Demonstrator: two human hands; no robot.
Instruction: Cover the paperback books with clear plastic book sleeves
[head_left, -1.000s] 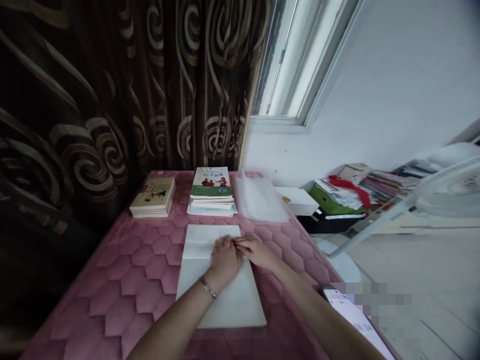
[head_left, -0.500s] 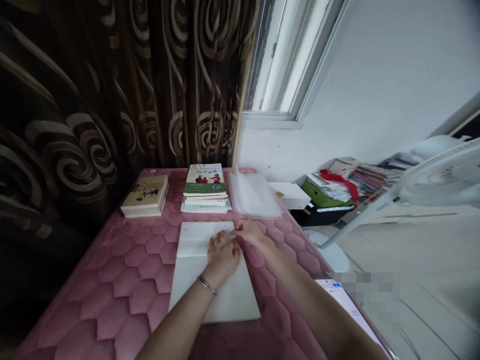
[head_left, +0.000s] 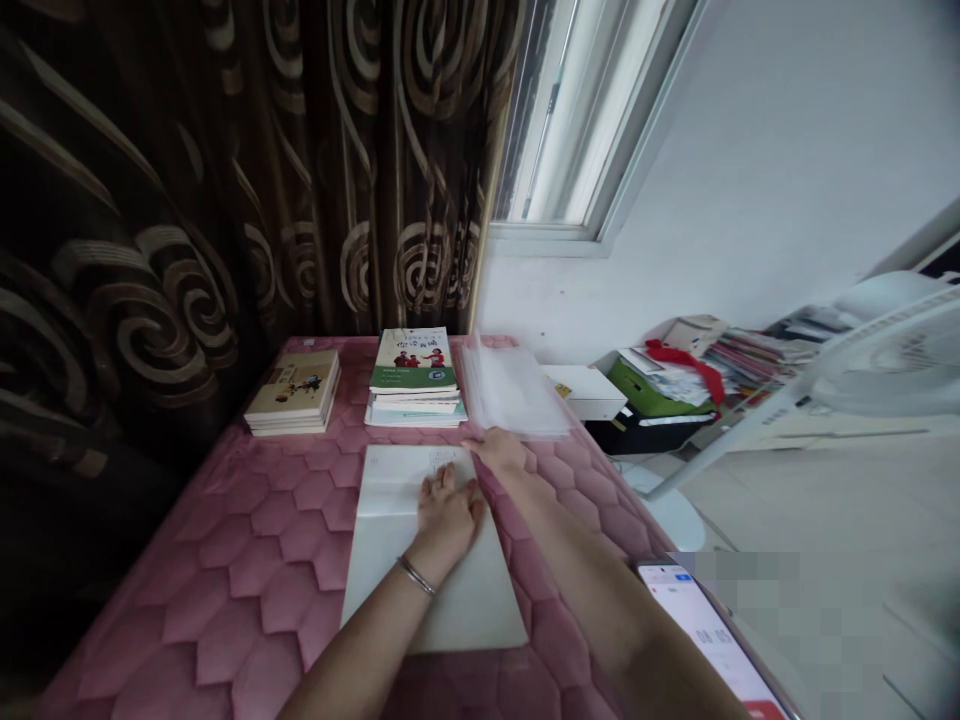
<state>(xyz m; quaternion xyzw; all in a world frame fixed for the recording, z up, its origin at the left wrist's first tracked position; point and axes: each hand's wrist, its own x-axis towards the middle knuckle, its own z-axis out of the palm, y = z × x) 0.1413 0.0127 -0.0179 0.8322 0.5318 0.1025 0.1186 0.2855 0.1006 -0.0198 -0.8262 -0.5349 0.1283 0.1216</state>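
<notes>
Hands both open, gripping nothing: left hand (head_left: 448,515) pressed flat on white paper sheet (head_left: 420,590), right hand (head_left: 499,452) just beside sheet's top corner, near clear plastic sleeves (head_left: 514,392); sheet lies on pink quilted cover (head_left: 262,570), book stacks (head_left: 412,365) beyond

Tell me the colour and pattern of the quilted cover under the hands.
Quilted cover: pink hexagons, clearest in the head view.

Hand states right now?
Left hand: open, lying flat on the white paper booklet.
Right hand: fingers at the booklet's top corner; cannot tell whether it's holding anything.
</notes>
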